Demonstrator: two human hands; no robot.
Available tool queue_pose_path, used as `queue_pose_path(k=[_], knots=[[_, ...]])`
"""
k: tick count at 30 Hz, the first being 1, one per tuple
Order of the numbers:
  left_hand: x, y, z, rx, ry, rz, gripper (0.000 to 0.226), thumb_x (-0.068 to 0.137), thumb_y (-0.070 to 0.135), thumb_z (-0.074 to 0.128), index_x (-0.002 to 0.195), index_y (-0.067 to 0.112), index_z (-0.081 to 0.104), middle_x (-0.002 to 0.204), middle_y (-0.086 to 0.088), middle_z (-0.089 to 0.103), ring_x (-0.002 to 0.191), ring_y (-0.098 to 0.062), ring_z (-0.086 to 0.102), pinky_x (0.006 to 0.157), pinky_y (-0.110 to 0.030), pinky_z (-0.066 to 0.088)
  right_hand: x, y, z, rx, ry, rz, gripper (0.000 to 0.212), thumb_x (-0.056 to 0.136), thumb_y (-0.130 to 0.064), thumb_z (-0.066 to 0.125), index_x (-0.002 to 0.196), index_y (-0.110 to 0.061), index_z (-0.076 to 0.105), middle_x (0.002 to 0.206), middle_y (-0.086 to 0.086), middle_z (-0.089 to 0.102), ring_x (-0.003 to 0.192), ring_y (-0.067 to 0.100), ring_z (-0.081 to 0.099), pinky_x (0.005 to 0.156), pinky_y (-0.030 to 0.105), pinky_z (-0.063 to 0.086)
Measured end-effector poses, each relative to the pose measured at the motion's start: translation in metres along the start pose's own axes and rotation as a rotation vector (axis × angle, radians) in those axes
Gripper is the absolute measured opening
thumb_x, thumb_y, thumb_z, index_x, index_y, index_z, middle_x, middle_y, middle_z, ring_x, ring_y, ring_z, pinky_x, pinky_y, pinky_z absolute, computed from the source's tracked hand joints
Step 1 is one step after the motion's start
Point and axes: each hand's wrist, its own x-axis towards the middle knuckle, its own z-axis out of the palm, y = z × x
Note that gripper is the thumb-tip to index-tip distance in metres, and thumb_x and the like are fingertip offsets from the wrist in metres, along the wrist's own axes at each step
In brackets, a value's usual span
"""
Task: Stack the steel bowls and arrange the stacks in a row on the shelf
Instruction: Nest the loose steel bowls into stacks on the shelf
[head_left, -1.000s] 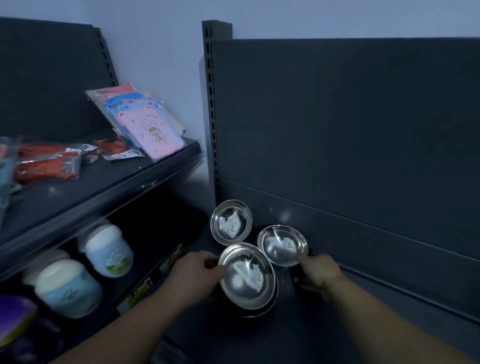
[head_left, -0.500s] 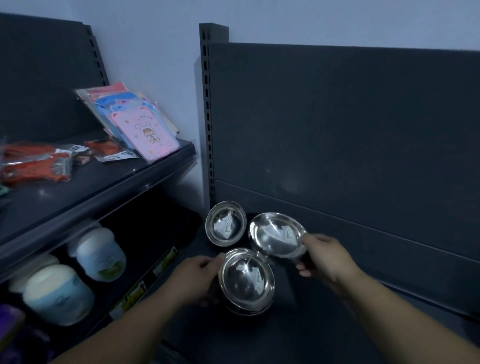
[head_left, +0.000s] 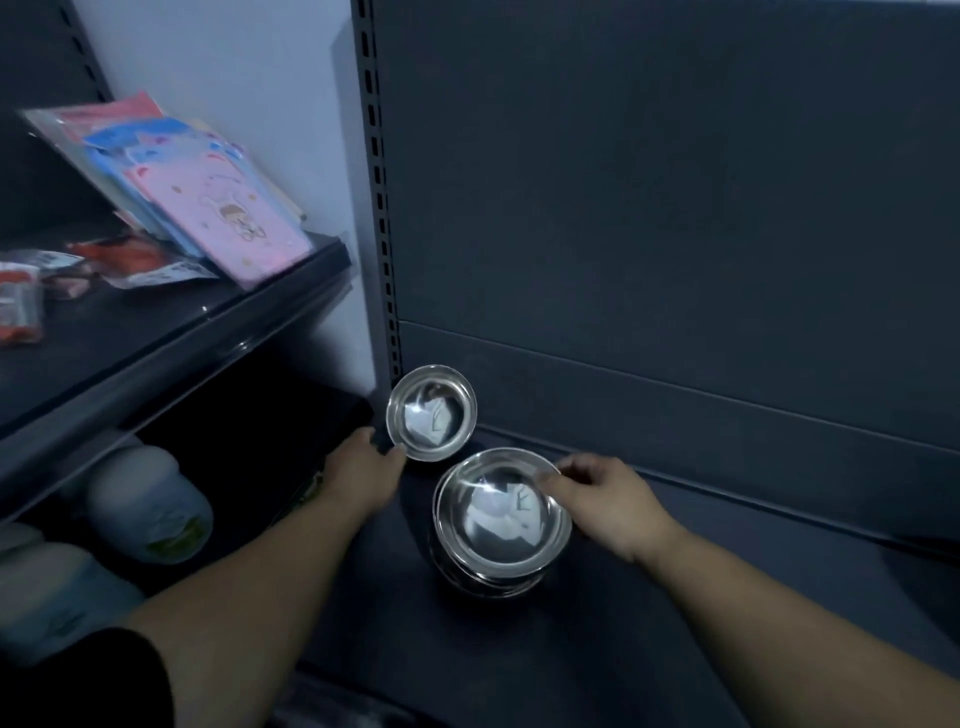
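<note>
A stack of steel bowls (head_left: 501, 525) stands on the dark shelf (head_left: 649, 613) in front of me. My right hand (head_left: 602, 499) pinches the far right rim of the top bowl, which sits slightly askew on the stack. A single smaller steel bowl (head_left: 431, 413) stands behind and to the left, in the shelf's back corner. My left hand (head_left: 363, 475) is at that bowl's near left rim, thumb and fingers touching its edge.
A perforated upright post (head_left: 382, 208) and the dark back panel (head_left: 675, 208) close off the shelf behind. To the left, an upper shelf (head_left: 171, 332) carries pink and blue packets (head_left: 218, 208); white jars (head_left: 150, 504) sit beneath it.
My right hand carried the lifted bowl from the back right onto the front stack. My left hand left the front stack and moved up to the small back bowl.
</note>
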Motion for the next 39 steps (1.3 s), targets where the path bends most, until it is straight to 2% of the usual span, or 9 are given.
queue_pose_path(k=[3,5,7,11,17,21,30,35,39], knots=[[0.019,-0.009,0.01,-0.161,-0.056,-0.04,0.05,0.074,0.051,0.06,0.107,0.014,0.067,0.111,-0.016,0.07,0.105,-0.032,0.065,0.096,-0.041,0.051,-0.002,0.006,0.004,-0.009,0.015,0.019,0.036,0.079,-0.058,0.064,0.09,-0.025,0.071,0.083,-0.009,0.072,0.08,0.012,0.067,0.08,0.032,0.055],[0.027,-0.01,0.018,-0.327,-0.063,-0.059,0.023,0.078,0.04,0.062,0.078,0.018,0.062,0.089,-0.014,0.072,0.086,-0.03,0.07,0.086,-0.046,0.057,-0.005,0.008,0.005,-0.001,0.021,0.028,0.037,0.079,-0.059,0.063,0.088,-0.024,0.071,0.079,-0.009,0.071,0.081,0.013,0.067,0.084,0.035,0.056],[0.027,-0.004,0.02,-0.432,-0.078,-0.087,0.016,0.088,0.02,0.061,0.073,0.018,0.057,0.089,-0.018,0.071,0.08,-0.03,0.07,0.079,-0.044,0.06,-0.009,0.008,0.007,0.017,0.02,0.036,0.039,0.08,-0.061,0.062,0.087,-0.023,0.072,0.075,-0.008,0.07,0.078,0.014,0.068,0.083,0.037,0.058],[0.023,0.006,0.017,-0.555,-0.111,-0.121,0.014,0.091,-0.002,0.05,0.083,0.004,0.061,0.089,-0.022,0.066,0.066,-0.023,0.065,0.048,-0.017,0.055,-0.015,0.009,0.009,0.011,0.047,0.028,0.041,0.082,-0.062,0.059,0.087,-0.023,0.072,0.08,-0.004,0.073,0.08,0.017,0.069,0.083,0.039,0.058],[0.0,0.01,-0.015,-0.587,-0.042,-0.09,0.018,0.09,0.002,0.053,0.074,0.009,0.052,0.072,-0.013,0.063,0.064,-0.022,0.065,0.057,-0.023,0.057,-0.023,0.004,0.011,0.026,0.055,0.031,0.041,0.084,-0.06,0.058,0.088,-0.022,0.071,0.086,0.004,0.074,0.084,0.023,0.071,0.078,0.038,0.06],[-0.021,0.018,-0.054,-0.561,0.006,-0.006,0.008,0.086,0.006,0.058,0.092,0.002,0.055,0.071,-0.017,0.067,0.061,-0.026,0.067,0.059,-0.03,0.057,-0.029,0.0,0.009,0.04,0.044,0.049,0.041,0.086,-0.061,0.054,0.094,-0.024,0.07,0.085,0.001,0.072,0.078,0.018,0.069,0.075,0.035,0.061],[-0.1,0.052,-0.07,-0.264,-0.314,0.123,0.013,0.085,0.009,0.059,0.093,0.0,0.065,0.064,-0.014,0.07,0.049,-0.017,0.065,0.046,-0.023,0.05,-0.047,-0.008,-0.001,0.147,-0.005,0.08,0.055,0.087,-0.07,0.037,0.097,-0.026,0.068,0.108,0.0,0.07,0.097,0.022,0.068,0.074,0.043,0.061],[-0.109,0.053,-0.054,-0.218,-0.323,0.086,0.017,0.085,0.012,0.057,0.09,-0.002,0.064,0.079,-0.022,0.073,0.06,-0.023,0.068,0.062,-0.031,0.058,-0.055,-0.012,-0.001,0.181,-0.072,0.073,0.053,0.088,-0.071,0.032,0.113,-0.033,0.061,0.118,-0.005,0.062,0.107,0.016,0.06,0.077,0.041,0.061],[-0.104,0.036,-0.043,-0.133,-0.212,0.134,0.016,0.079,0.029,0.057,0.085,0.016,0.066,0.071,-0.005,0.071,0.069,-0.019,0.068,0.074,-0.037,0.06,-0.055,-0.01,0.004,0.152,-0.062,0.073,0.055,0.091,-0.065,0.036,0.127,-0.028,0.055,0.114,-0.003,0.063,0.097,0.01,0.061,0.078,0.038,0.061]])
